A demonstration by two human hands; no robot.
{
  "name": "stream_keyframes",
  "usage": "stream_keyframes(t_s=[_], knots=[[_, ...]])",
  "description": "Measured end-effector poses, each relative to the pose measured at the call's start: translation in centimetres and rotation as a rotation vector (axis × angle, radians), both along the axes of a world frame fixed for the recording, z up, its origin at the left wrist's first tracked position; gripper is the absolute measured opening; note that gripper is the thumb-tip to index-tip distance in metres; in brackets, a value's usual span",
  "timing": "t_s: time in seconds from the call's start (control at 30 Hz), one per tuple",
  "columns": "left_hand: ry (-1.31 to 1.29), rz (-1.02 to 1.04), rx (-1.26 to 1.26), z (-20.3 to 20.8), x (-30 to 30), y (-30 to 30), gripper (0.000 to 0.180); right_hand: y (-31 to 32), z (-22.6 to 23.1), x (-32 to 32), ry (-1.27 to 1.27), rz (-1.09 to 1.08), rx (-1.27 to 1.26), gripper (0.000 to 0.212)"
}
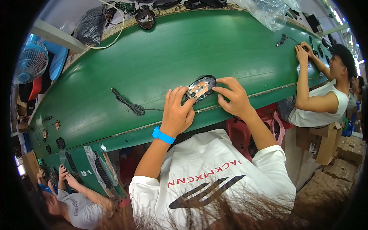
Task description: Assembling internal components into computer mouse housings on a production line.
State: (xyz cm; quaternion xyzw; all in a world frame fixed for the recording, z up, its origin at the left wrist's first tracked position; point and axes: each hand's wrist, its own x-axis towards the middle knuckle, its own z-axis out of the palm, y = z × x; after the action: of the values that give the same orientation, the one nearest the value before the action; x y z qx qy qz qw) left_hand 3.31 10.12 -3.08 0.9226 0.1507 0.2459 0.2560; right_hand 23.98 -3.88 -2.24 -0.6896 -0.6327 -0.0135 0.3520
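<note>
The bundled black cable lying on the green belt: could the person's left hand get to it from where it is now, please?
Probably yes. The bundled cable lies on bare green belt just beside the left hand, nothing between them, though that hand now rests on the open mouse.

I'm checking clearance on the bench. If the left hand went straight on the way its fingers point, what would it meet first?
The left hand already touches the open computer mouse; beyond it, only bare green table shows.

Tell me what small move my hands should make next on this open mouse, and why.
Probably press the mouse down with both hands: the left hand and right hand flank it on the green belt, its circuit board exposed, its cable trailing left.
</note>
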Motion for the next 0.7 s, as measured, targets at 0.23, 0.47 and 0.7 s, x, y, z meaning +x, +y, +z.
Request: stream_keyframes(t_s=[0.23, 0.47, 0.7], knots=[[0.021, 0.008, 0.038, 0.1, 0.1, -0.4, 0.023, 0.6, -0.7, -1.0, -0.027, 0.020, 0.005, 0.034], [0.088, -0.031, 0.071, 0.0, 0.8, -0.3, 0.025, 1.2, -0.3, -0.4, -0.099, 0.103, -0.095, 0.034], [0.126, -0.060, 0.085, 0.4, 1.1, -0.3, 0.026, 0.9, 0.2, -0.2, -0.106, 0.105, -0.109, 0.035]])
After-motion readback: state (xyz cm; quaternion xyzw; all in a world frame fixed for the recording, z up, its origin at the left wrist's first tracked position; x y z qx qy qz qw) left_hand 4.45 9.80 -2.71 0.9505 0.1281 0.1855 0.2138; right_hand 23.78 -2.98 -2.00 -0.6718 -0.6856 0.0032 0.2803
